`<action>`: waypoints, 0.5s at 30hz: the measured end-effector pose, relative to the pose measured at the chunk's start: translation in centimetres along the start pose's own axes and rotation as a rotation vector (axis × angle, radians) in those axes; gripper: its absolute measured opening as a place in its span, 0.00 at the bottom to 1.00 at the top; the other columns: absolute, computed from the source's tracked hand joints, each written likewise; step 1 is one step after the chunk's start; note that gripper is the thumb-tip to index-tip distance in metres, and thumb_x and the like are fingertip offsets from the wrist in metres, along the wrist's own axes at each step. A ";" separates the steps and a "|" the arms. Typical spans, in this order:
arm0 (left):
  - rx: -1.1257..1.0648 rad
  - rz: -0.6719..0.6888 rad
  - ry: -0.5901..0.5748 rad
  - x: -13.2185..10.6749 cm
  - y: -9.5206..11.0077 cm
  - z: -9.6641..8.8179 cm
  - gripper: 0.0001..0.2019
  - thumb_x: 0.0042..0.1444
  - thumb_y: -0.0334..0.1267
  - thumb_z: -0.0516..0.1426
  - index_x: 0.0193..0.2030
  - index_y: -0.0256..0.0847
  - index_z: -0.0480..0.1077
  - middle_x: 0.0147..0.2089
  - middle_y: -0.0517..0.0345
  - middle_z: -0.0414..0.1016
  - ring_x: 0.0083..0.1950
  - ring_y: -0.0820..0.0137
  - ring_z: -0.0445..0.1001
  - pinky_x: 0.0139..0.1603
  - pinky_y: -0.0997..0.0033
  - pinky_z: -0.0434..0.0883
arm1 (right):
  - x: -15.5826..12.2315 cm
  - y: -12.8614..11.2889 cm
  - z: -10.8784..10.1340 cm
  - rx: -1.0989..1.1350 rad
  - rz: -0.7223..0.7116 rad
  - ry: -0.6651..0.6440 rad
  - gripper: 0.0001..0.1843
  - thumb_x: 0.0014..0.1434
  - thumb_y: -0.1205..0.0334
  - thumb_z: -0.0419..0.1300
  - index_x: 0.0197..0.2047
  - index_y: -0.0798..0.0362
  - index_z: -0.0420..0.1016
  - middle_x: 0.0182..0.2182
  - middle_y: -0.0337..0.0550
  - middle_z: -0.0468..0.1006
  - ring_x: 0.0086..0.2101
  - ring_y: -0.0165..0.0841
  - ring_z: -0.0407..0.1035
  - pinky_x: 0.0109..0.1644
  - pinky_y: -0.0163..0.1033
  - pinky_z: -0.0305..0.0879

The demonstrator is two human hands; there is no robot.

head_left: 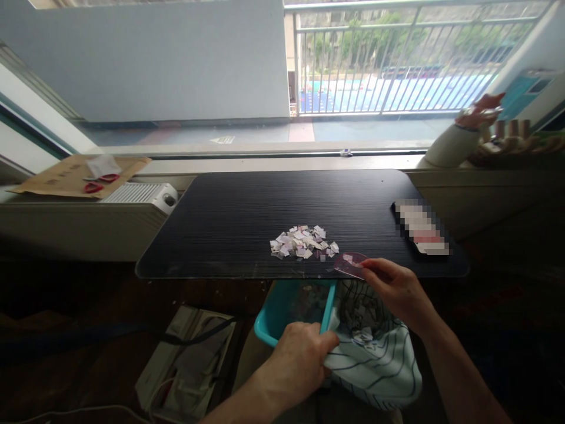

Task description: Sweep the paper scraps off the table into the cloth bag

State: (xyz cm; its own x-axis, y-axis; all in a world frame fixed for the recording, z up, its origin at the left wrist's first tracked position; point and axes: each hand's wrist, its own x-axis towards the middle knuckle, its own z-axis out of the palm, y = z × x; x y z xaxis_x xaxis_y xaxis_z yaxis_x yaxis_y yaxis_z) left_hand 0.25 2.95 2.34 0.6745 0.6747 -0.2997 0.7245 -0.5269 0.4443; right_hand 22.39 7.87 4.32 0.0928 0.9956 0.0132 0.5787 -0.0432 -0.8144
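Note:
My left hand (299,356) is closed on the rim of a white striped bag (379,362), holding it open below the table's front edge. Small paper scraps lie inside the bag. My right hand (395,285) pinches a small translucent pink card (351,263) at the edge of the dark table (229,235). A pile of small torn paper scraps (302,242) lies on the table just left of the card. A teal plastic bin (286,306) sits under the table beside the bag.
A dark flat object with a blurred face (421,229) lies at the table's right. A white radiator (141,194) stands at the left, with a brown envelope (75,176) on the sill. A white box (189,359) and cables lie on the floor.

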 end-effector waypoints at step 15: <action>0.025 0.035 0.025 0.1 0.4 0.0 0.08 0.47 0.35 0.58 0.37 0.44 0.69 0.33 0.59 0.73 0.35 0.63 0.72 0.34 0.70 0.67 | 0.1 0.2 0.9 0.018 -0.157 -0.014 0.12 0.58 0.55 0.56 0.37 0.53 0.76 0.33 0.43 0.78 0.34 0.34 0.73 0.38 0.36 0.68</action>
State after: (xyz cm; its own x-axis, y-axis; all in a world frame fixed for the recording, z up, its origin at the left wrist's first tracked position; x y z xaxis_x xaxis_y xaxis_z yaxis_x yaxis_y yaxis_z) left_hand 0.60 2.86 2.46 0.6962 0.6682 -0.2625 0.7038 -0.5632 0.4331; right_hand 21.79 8.01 3.59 -0.0091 0.9911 0.1326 0.5704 0.1141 -0.8134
